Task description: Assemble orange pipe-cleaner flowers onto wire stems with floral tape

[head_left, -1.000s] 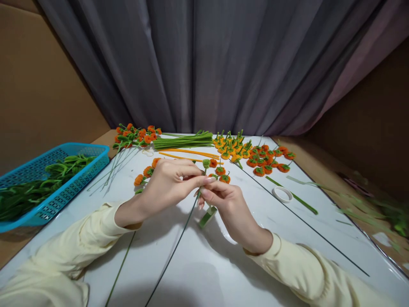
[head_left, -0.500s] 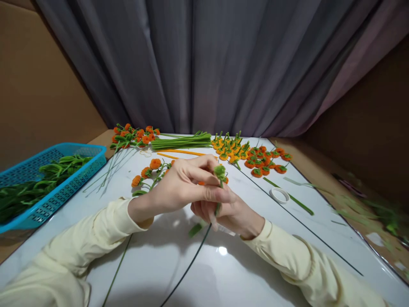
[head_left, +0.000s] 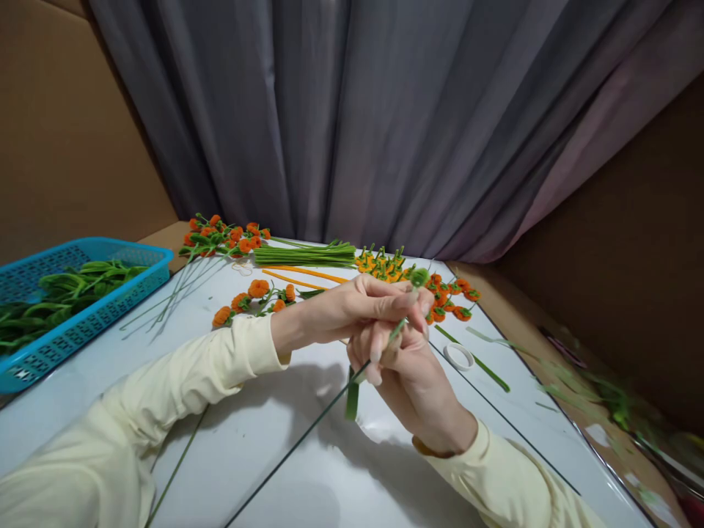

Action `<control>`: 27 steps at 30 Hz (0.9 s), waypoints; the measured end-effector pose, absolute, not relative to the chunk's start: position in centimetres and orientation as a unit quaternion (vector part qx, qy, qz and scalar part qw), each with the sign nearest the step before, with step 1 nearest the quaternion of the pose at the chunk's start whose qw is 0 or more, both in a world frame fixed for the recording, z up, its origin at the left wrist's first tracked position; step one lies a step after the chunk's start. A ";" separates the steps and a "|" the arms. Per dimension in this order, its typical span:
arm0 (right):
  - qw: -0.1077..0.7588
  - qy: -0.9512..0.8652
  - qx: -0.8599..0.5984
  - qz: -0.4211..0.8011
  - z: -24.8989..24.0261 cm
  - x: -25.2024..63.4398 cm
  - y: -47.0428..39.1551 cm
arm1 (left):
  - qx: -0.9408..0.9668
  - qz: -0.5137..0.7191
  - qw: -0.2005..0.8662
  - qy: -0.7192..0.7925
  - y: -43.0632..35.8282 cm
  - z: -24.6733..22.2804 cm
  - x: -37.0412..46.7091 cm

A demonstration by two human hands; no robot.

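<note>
Both hands are together over the white table. My left hand (head_left: 357,306) pinches the upper part of a thin dark-green wire stem (head_left: 300,442), just below its fuzzy green tip (head_left: 419,277). Below it, my right hand (head_left: 412,374) has its fingers curled round the same stem. The stem slants down to the lower left toward me. A flat green strip (head_left: 353,400), which looks like floral tape, hangs under the right fingers. Just past my left wrist lies a spray of orange fuzzy flowers (head_left: 258,288), partly hidden by the sleeve.
A blue basket (head_left: 110,312) of green leaves stands at left. Toward the back lie orange sprays (head_left: 242,238), green stems (head_left: 308,255), yellow blossoms (head_left: 379,264) and orange blossoms (head_left: 462,313). A white ring (head_left: 458,357) sits at right, near a long dark wire (head_left: 511,418).
Both hands have moved right within the view, carrying the stem. The stem now looks straighter and leans more, and more of the green strip shows below the right hand. The view has shifted slightly.
</note>
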State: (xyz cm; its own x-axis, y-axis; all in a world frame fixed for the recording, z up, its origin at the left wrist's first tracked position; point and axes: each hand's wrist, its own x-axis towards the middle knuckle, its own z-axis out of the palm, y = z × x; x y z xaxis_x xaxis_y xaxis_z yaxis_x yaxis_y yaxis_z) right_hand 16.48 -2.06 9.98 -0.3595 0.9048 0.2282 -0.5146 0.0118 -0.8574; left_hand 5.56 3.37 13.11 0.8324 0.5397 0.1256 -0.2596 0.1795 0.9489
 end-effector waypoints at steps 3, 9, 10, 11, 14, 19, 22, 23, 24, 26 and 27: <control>0.540 -0.489 -0.208 0.653 9.5 17.0 -1.3 | 0.612 0.242 0.736 0.154 3.5 13.5 5.1; 0.557 -0.515 -0.254 0.600 8.6 17.3 -0.5 | 0.707 0.349 0.547 0.281 2.3 14.0 3.5; 0.558 -0.521 -0.263 0.590 8.5 17.3 -0.5 | 0.718 0.368 0.509 0.300 2.0 14.1 3.3; 0.559 -0.528 -0.269 0.581 8.4 17.3 -0.6 | 0.726 0.381 0.479 0.314 1.7 14.2 3.2; 0.562 -0.553 -0.272 0.552 8.1 17.4 -0.6 | 0.735 0.389 0.455 0.317 1.2 14.3 3.3; 0.556 -0.615 -0.265 0.493 7.9 17.9 -0.1 | 0.724 0.386 0.494 0.288 1.3 14.2 3.2; 0.539 -0.629 -0.244 0.504 7.7 18.1 0.4 | 0.700 0.371 0.546 0.272 1.5 13.9 2.9; 0.531 -0.629 -0.236 0.516 7.5 18.2 0.5 | 0.691 0.362 0.569 0.262 1.6 13.8 2.8; 0.522 -0.627 -0.227 0.532 7.4 18.2 0.6 | 0.681 0.353 0.590 0.251 1.6 13.7 2.7; 0.502 -0.615 -0.208 0.571 7.3 18.1 0.7 | 0.665 0.335 0.629 0.224 1.7 13.5 2.6; 0.493 -0.605 -0.200 0.592 7.2 18.0 0.7 | 0.659 0.327 0.645 0.208 1.8 13.3 2.6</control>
